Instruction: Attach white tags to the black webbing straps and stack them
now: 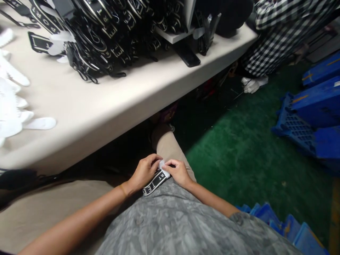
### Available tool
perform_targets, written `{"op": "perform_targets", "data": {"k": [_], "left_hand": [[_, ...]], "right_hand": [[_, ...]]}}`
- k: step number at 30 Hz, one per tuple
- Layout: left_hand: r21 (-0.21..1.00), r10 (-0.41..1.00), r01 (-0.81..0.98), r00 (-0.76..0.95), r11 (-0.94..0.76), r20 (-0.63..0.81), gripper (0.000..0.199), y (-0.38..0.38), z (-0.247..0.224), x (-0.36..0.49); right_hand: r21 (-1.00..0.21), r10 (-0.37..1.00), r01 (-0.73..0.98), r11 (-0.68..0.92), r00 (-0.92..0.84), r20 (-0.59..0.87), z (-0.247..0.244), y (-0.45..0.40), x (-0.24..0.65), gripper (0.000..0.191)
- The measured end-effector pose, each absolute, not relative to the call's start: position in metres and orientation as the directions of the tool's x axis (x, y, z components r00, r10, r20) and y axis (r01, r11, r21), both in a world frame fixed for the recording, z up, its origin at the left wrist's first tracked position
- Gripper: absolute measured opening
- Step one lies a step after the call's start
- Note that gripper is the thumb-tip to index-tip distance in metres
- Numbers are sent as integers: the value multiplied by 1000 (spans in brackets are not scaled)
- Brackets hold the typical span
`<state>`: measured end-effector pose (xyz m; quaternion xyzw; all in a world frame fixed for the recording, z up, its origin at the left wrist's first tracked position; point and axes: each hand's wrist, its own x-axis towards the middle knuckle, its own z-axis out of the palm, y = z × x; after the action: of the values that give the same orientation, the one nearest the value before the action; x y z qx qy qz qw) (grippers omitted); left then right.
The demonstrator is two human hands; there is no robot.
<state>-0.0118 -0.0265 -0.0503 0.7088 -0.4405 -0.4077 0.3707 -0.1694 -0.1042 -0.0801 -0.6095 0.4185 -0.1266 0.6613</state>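
Note:
Over my lap, my left hand [146, 171] and my right hand [180, 172] meet at a small white tab [162, 164]. Both are closed, thumb against fingers, pinching the tab from either side. A black strap [154, 183] with white lettering and white edge stripes lies under my fingers and hangs toward my shirt. The tab sits at the strap's upper end; how the two are joined is too small to tell.
On the pale table [79, 102] a large heap of black lettered straps [106, 35] lies at the back. White tabs [13, 102] pile up at left. A dark phone [187, 55] lies near the edge. Blue crates [316, 102] stand right; a person in checked clothing [276, 39] sits beyond.

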Motion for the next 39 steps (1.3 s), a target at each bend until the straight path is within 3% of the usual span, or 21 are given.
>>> {"op": "perform_targets", "data": {"k": [5, 17, 24, 30, 34, 39], "left_hand": [[867, -893, -296, 338, -401, -298, 22, -22, -54, -12], [856, -915, -394, 354, -335, -195, 16, -16, -48, -13], [864, -917, -374, 338, -338, -212, 16, -13, -51, -17], [886, -911, -288, 310, -364, -273, 17, -15, -55, -15], [900, -898, -171, 269, -401, -349, 30, -20, -63, -8], [898, -879, -58, 240, -437, -412, 32, -25, -76, -2]], "right_hand": [[-907, -676, -384, 175, 623, -394, -82, -101, -163, 20], [-889, -717, -454, 65, 598, -358, -80, -96, -152, 22], [-835, -700, -547, -53, 617, -360, -73, -97, -145, 7], [-808, -739, -578, -110, 592, -322, -76, -95, -146, 6], [-856, -750, -512, -64, 591, -298, -75, -95, -149, 11], [-892, -748, -451, -37, 605, -274, -73, -95, -152, 19]]}}
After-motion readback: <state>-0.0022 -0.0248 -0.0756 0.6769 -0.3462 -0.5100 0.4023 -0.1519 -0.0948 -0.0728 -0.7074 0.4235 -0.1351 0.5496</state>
